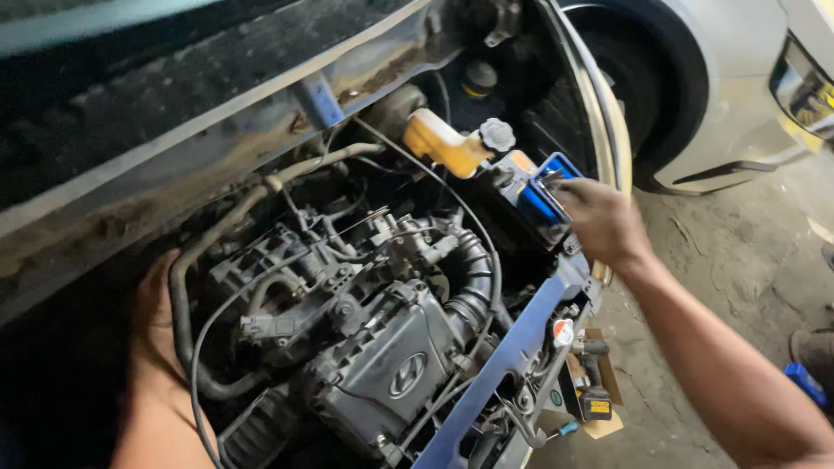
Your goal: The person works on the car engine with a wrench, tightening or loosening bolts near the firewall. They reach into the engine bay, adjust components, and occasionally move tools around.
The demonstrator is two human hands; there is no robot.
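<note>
I look down into an open car engine bay. My right hand (602,221) reaches in from the right and grips a small metal tool at the top of the blue-topped battery (537,201). My left hand (156,326) is low at the left, resting against the engine's side behind a thick black hose (184,334); its fingers are partly hidden. The grey engine cover (391,360) lies between my hands.
A yellow fluid reservoir (443,143) with a grey cap sits behind the battery. A blue front crossmember (508,356) runs below it. Another car's wheel arch (647,78) stands at upper right. Cardboard and small tools (591,391) lie on the dirt floor.
</note>
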